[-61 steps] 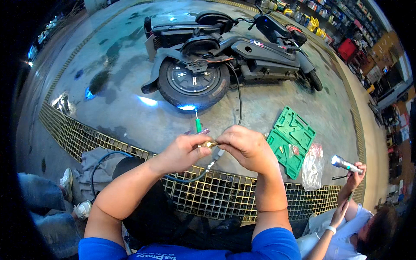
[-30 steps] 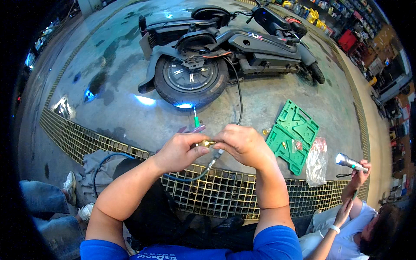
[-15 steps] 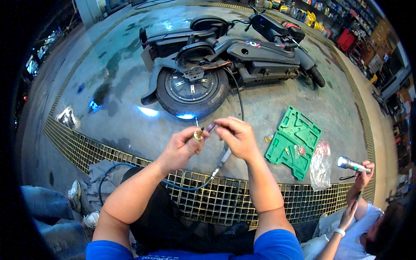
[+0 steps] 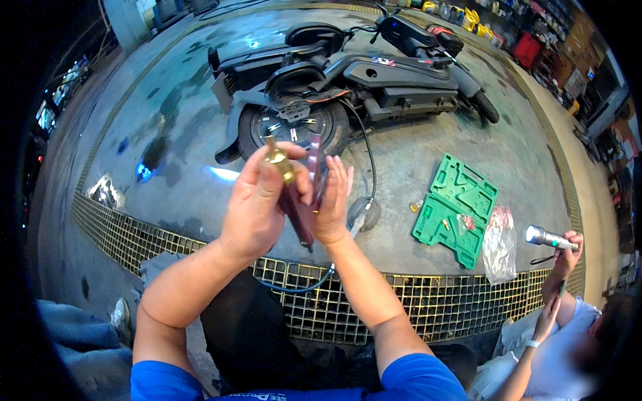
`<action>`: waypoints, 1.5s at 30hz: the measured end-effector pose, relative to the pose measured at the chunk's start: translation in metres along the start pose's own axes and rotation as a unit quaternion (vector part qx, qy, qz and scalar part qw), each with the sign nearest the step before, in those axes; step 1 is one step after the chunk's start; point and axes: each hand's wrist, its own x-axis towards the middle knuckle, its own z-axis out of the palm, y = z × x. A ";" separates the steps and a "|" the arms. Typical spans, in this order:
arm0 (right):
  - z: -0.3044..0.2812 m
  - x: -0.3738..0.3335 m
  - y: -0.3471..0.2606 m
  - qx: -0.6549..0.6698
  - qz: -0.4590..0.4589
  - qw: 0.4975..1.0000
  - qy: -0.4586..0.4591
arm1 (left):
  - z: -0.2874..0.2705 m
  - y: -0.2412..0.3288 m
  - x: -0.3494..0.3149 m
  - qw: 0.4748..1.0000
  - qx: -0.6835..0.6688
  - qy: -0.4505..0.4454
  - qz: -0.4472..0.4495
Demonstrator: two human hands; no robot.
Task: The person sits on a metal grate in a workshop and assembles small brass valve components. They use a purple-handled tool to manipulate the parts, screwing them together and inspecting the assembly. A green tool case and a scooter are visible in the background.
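My left hand [image 4: 249, 210] is closed round a dark red hand tool [image 4: 298, 217] and holds it up in front of the scooter's wheel. A brass nozzle [image 4: 278, 160] at its top points upward between my fingers. Beside it rises a second dark red arm [image 4: 313, 152], slightly blurred, which looks like the tool's lever. My right hand [image 4: 332, 204] is upright against the tool's right side, its fingers stretched out and not wrapped round it. Behind my hands the black tyre [image 4: 336, 120] belongs to a dark electric scooter [image 4: 394, 80] lying on its side.
To the right lie an open green moulded case [image 4: 456, 207] and a clear plastic bag [image 4: 500, 247]. A black hose [image 4: 373, 157] runs down from the scooter. Yellow floor grating [image 4: 428, 301] crosses below my arms. At the right, another person's hand holds a lit flashlight [image 4: 552, 238].
The tool has come up and closer, with its brass nozzle now pointing upward. My right hand has gone from a pinch at the tool to straight fingers beside it. The view has shifted slightly.
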 end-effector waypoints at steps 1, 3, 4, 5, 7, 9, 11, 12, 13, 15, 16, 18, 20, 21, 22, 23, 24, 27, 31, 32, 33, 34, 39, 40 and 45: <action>-0.004 0.007 -0.001 0.025 -0.028 0.999 0.022 | 0.000 -0.001 0.002 0.999 -0.019 -0.026 -0.013; -0.022 0.014 -0.001 0.094 -0.050 0.992 -0.066 | -0.002 -0.002 0.006 0.994 -0.060 -0.077 -0.042; -0.027 0.014 0.003 0.081 -0.062 0.993 -0.063 | -0.004 -0.004 0.007 0.990 -0.072 -0.104 -0.069; -0.036 0.011 0.003 0.075 -0.014 0.994 -0.084 | -0.008 -0.010 0.007 0.989 -0.067 -0.120 -0.058; -0.049 -0.002 0.012 0.060 -0.035 0.997 -0.041 | -0.018 -0.025 0.008 0.986 -0.057 -0.150 -0.040; -0.060 -0.014 0.016 0.045 -0.042 0.998 -0.023 | -0.057 -0.067 0.011 0.996 0.029 -0.047 -0.071; -0.065 -0.032 0.025 0.023 -0.030 0.999 -0.033 | -0.095 -0.132 0.003 0.959 0.144 0.138 -0.201; -0.067 -0.037 0.024 0.016 -0.024 0.999 -0.046 | -0.133 -0.176 -0.002 0.929 0.175 0.163 -0.283; -0.075 -0.043 0.028 -0.002 -0.017 0.998 -0.062 | -0.137 -0.209 -0.002 0.904 0.136 0.205 -0.350; -0.079 -0.052 0.028 -0.020 0.001 0.998 -0.068 | -0.144 -0.249 0.007 0.896 0.132 0.245 -0.346; -0.076 -0.058 0.029 -0.002 0.014 0.998 -0.060 | -0.146 -0.262 0.013 0.913 0.099 0.259 -0.300; -0.072 -0.066 0.033 0.009 0.019 0.998 -0.061 | -0.145 -0.289 0.021 0.934 0.033 0.289 -0.208; -0.081 -0.075 0.043 0.000 0.031 0.997 -0.065 | -0.119 -0.303 0.021 0.914 0.039 0.340 -0.219; -0.083 -0.081 0.047 0.003 0.037 0.997 -0.063 | -0.114 -0.305 0.020 0.903 0.048 0.366 -0.219; -0.085 -0.087 0.051 0.007 0.044 0.997 -0.063 | -0.115 -0.305 0.020 0.904 0.042 0.352 -0.241; -0.086 -0.092 0.057 0.012 0.047 0.997 -0.063 | -0.115 -0.305 0.021 0.908 0.037 0.352 -0.223; -0.084 -0.089 0.058 0.019 0.042 0.997 -0.061 | -0.116 -0.305 0.018 0.911 0.036 0.354 -0.208; -0.084 -0.107 0.061 0.040 0.072 0.994 -0.070 | -0.117 -0.306 0.012 0.905 0.051 0.373 -0.196; -0.087 -0.120 0.061 0.029 0.097 0.987 -0.123 | -0.123 -0.305 -0.006 0.938 0.003 0.300 -0.175; -0.085 -0.128 0.064 0.033 0.107 0.984 -0.138 | -0.124 -0.306 -0.008 0.943 -0.009 0.282 -0.174; -0.082 -0.136 0.064 0.041 0.113 0.981 -0.151 | -0.126 -0.301 -0.008 0.930 -0.004 0.309 -0.200; -0.081 -0.143 0.064 0.048 0.124 0.976 -0.174 | -0.133 -0.300 -0.009 0.939 0.000 0.281 -0.200; -0.071 -0.177 0.077 -0.016 0.136 0.956 -0.261 | -0.156 -0.287 -0.007 0.929 -0.021 0.252 -0.269; -0.070 -0.181 0.081 -0.036 0.128 0.950 -0.282 | -0.162 -0.279 -0.007 0.937 0.000 0.226 -0.265; -0.057 -0.177 0.091 -0.105 0.067 0.943 -0.309 | -0.197 -0.249 -0.011 0.937 0.026 0.156 -0.310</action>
